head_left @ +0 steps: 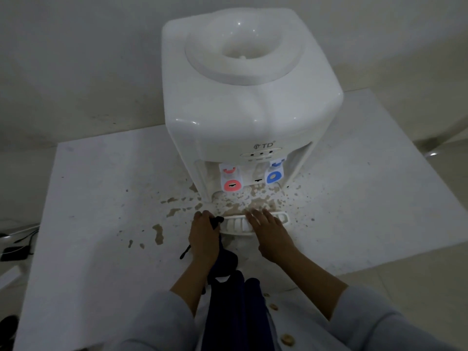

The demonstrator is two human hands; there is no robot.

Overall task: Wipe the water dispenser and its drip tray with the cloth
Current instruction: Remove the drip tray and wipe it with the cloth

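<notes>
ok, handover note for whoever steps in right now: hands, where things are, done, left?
Left hand grips the dark cloth at the drip tray's left end.
Right hand rests flat on the tray, fingers straight.
Tray sits at the foot of the water dispenser, on the white table.
Done: nothing visibly wiped; brown splatter covers the dispenser's base and the table.
Left: wipe dispenser and tray.

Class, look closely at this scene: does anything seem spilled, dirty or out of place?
Yes. Brown splashes cover the dispenser's base under the taps and spread onto the white table to the left. The drip tray sits pulled forward from the water dispenser.
</notes>
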